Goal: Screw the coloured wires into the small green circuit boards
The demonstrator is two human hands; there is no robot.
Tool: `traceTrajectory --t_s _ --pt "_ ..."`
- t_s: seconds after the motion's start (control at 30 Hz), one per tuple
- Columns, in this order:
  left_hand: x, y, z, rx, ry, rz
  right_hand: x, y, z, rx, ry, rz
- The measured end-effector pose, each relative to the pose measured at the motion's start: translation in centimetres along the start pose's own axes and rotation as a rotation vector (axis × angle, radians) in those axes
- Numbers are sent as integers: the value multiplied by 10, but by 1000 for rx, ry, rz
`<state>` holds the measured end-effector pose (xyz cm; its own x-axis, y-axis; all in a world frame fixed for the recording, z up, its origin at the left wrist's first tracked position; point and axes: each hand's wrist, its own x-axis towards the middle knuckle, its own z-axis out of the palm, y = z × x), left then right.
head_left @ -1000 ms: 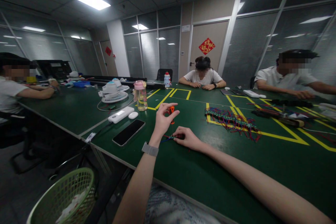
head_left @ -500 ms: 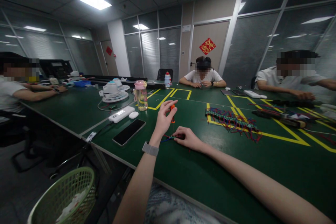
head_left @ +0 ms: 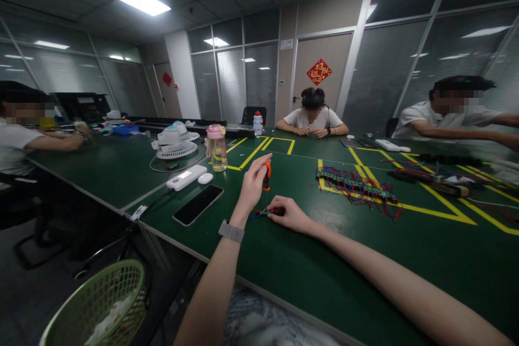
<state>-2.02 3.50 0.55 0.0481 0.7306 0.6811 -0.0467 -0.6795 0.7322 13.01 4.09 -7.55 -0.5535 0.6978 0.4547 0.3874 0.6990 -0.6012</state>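
My left hand, with a grey band on its wrist, is closed around the handle of an orange and black screwdriver. The screwdriver stands upright, and its thin shaft points down at a small green circuit board with blue and red wires. Against the table, my right hand pinches the board's right side, along with a dark and red piece that its fingers partly hide. Whether the screwdriver's tip sits in a screw is too small to tell.
To the right lies a row of small boards with tangled wires. A phone, a white power strip, a pink-lidded bottle and a white fan are at left. A green basket stands below. Several people sit around the table.
My left fingers have drawn closer together over the screwdriver handle. My right hand stays in place on the board. Co-workers at left and right have moved their arms.
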Motion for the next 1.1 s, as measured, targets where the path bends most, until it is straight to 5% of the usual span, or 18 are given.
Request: traceTrajectory --t_s 0.13,0.27,0.5,0.67,0.9,1.1 --pt "0 -4 0 -121 40 -85 0 1 0 -8 1 -2" --pt "0 -5 -2 94 114 10 -1 2 0 -5 1 3" --pt "1 -5 -1 -102 26 -68 -1 0 0 0 -1 9" --pt "0 -2 -3 132 88 53 0 0 0 -9 3 8" --pt "-1 -3 1 -139 -13 -63 0 -1 -1 -7 2 5" --pt "-1 -1 -3 146 64 51 0 -4 -2 -26 -1 11"
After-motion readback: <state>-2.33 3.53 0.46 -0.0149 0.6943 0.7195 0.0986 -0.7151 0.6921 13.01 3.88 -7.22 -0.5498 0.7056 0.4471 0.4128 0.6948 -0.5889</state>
